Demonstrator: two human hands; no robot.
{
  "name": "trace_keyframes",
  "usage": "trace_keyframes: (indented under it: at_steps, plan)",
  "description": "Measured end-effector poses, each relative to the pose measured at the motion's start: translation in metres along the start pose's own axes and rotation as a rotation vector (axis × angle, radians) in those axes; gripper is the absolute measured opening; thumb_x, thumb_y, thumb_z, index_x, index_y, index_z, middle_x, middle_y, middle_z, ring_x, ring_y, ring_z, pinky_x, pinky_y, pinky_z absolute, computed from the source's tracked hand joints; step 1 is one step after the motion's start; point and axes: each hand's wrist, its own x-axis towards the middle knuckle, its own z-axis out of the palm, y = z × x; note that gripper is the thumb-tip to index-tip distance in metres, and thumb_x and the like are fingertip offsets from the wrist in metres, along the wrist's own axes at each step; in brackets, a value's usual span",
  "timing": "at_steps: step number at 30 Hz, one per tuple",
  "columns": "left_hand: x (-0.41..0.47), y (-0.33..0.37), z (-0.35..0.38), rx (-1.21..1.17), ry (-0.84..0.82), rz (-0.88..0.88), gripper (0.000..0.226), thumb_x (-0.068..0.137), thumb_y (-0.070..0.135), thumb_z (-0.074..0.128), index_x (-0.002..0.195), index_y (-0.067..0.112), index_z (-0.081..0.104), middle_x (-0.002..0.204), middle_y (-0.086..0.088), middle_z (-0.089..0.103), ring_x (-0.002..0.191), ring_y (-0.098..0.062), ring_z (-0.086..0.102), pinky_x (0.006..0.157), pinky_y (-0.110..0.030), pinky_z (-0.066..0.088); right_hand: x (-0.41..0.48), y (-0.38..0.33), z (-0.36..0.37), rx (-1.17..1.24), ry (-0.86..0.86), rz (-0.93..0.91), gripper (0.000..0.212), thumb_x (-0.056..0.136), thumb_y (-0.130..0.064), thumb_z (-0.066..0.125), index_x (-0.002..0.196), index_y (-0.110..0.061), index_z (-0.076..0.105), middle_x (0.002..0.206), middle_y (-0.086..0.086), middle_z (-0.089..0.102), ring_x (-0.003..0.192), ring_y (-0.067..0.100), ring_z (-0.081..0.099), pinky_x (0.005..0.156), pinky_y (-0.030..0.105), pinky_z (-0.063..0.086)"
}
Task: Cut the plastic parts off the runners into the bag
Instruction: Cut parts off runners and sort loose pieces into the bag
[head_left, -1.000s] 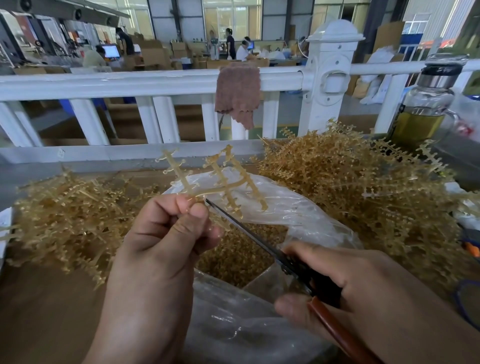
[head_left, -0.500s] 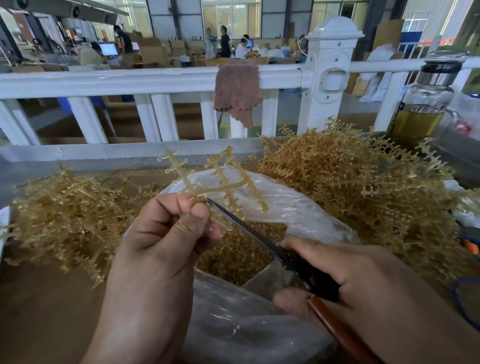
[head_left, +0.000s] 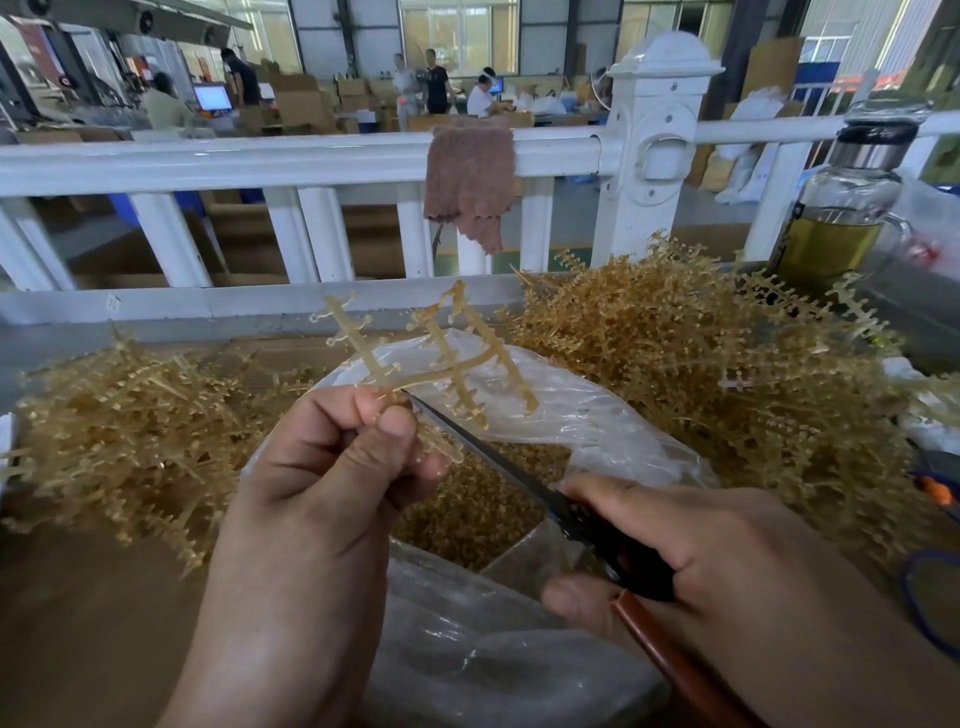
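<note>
We read this as a factory floor: a tall hall with large glazed windows (head_left: 457, 31), stacked brown cardboard cartons (head_left: 301, 106), and people (head_left: 436, 83) at lit computer screens (head_left: 212, 97) behind a white plastic railing (head_left: 260, 161). On our brown worktable (head_left: 78, 623), heaps of amber plastic runners (head_left: 701, 374) pile at the left and right edges.

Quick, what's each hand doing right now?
Left hand: closed, pinching a plastic runner.
Right hand: closed, gripping the scissors.
</note>
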Motion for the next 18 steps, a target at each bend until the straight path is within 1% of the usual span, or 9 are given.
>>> trace_keyframes:
  at_steps: [2, 6, 7, 9, 11, 13, 15, 17, 18]
  plan:
    - [-0.0005, 0.0006, 0.0006, -0.011, -0.005, -0.004, 0.015, 0.08, 0.018, 0.063, 0.068, 0.026, 0.067, 0.065, 0.002, 0.059, 0.06, -0.012, 0.061, 0.062, -0.024, 0.056, 0.0, -0.0004, -0.0005, -0.008, -0.012, 0.002, 0.058, 0.063, -0.09, 0.035, 0.115, -0.064, 0.034, 0.106, -0.048, 0.048, 0.092, -0.024, 0.051, 0.08, -0.003, 0.038]
    - [-0.0011, 0.0015, 0.0024, -0.028, -0.012, -0.009, 0.016, 0.08, 0.017, 0.062, 0.067, 0.026, 0.067, 0.065, 0.003, 0.058, 0.06, -0.012, 0.06, 0.061, -0.024, 0.056, -0.0008, 0.0001, -0.001, 0.01, -0.01, -0.002, 0.06, 0.064, -0.088, 0.038, 0.118, -0.062, 0.033, 0.107, -0.045, 0.049, 0.091, -0.022, 0.052, 0.084, 0.0, 0.037]
    - [-0.001, 0.0017, 0.003, -0.03, -0.015, -0.01, 0.017, 0.079, 0.015, 0.064, 0.067, 0.026, 0.067, 0.065, 0.003, 0.058, 0.06, -0.012, 0.06, 0.061, -0.023, 0.056, -0.0011, 0.0002, -0.0012, 0.011, -0.011, -0.003, 0.061, 0.064, -0.089, 0.038, 0.119, -0.062, 0.032, 0.108, -0.045, 0.049, 0.091, -0.022, 0.052, 0.083, 0.0, 0.037]
    - [-0.0014, 0.0022, 0.0042, -0.029, -0.016, -0.011, 0.02, 0.077, 0.01, 0.072, 0.066, 0.025, 0.067, 0.064, 0.003, 0.057, 0.06, -0.012, 0.059, 0.061, -0.023, 0.056, -0.0007, -0.0002, -0.0017, 0.001, -0.012, -0.005, 0.062, 0.063, -0.089, 0.036, 0.12, -0.064, 0.03, 0.107, -0.044, 0.05, 0.091, -0.021, 0.053, 0.081, 0.003, 0.04]
    - [-0.0015, 0.0026, 0.0046, -0.036, -0.017, -0.015, 0.016, 0.078, 0.014, 0.07, 0.066, 0.025, 0.066, 0.064, 0.003, 0.057, 0.059, -0.012, 0.059, 0.061, -0.023, 0.055, -0.0007, -0.001, -0.0019, -0.016, -0.019, 0.0, 0.062, 0.063, -0.089, 0.034, 0.119, -0.065, 0.028, 0.106, -0.041, 0.051, 0.091, -0.017, 0.054, 0.081, 0.007, 0.042]
    - [-0.0014, 0.0015, 0.0042, -0.041, -0.014, -0.026, 0.018, 0.077, 0.011, 0.073, 0.067, 0.024, 0.066, 0.064, 0.002, 0.057, 0.06, -0.011, 0.059, 0.061, -0.022, 0.055, -0.0013, -0.0008, -0.002, -0.014, -0.013, -0.003, 0.062, 0.064, -0.089, 0.035, 0.12, -0.062, 0.03, 0.104, -0.04, 0.052, 0.088, -0.017, 0.055, 0.077, 0.006, 0.043]
    - [-0.0012, 0.0011, 0.0046, -0.039, -0.003, -0.028, 0.016, 0.075, 0.014, 0.073, 0.066, 0.024, 0.066, 0.063, 0.002, 0.057, 0.059, -0.011, 0.059, 0.06, -0.022, 0.055, -0.0009, 0.0, -0.0026, 0.002, -0.022, -0.005, 0.062, 0.065, -0.091, 0.035, 0.12, -0.06, 0.032, 0.103, -0.038, 0.055, 0.086, -0.015, 0.057, 0.075, 0.006, 0.044]
    - [-0.0005, 0.0011, 0.0051, -0.043, 0.001, -0.028, 0.012, 0.075, 0.018, 0.069, 0.065, 0.025, 0.066, 0.063, 0.002, 0.056, 0.058, -0.012, 0.058, 0.061, -0.023, 0.055, 0.0, 0.0007, -0.003, 0.017, -0.036, 0.007, 0.063, 0.062, -0.092, 0.035, 0.118, -0.062, 0.03, 0.107, -0.039, 0.053, 0.092, -0.015, 0.055, 0.08, 0.009, 0.043]
    - [-0.0004, 0.0015, 0.0052, -0.041, 0.0, -0.03, 0.013, 0.074, 0.017, 0.071, 0.065, 0.025, 0.066, 0.063, 0.002, 0.056, 0.058, -0.012, 0.059, 0.061, -0.023, 0.055, 0.0004, 0.0011, -0.0034, 0.029, -0.047, 0.015, 0.063, 0.061, -0.091, 0.037, 0.117, -0.062, 0.028, 0.11, -0.041, 0.05, 0.095, -0.017, 0.053, 0.084, 0.009, 0.041]
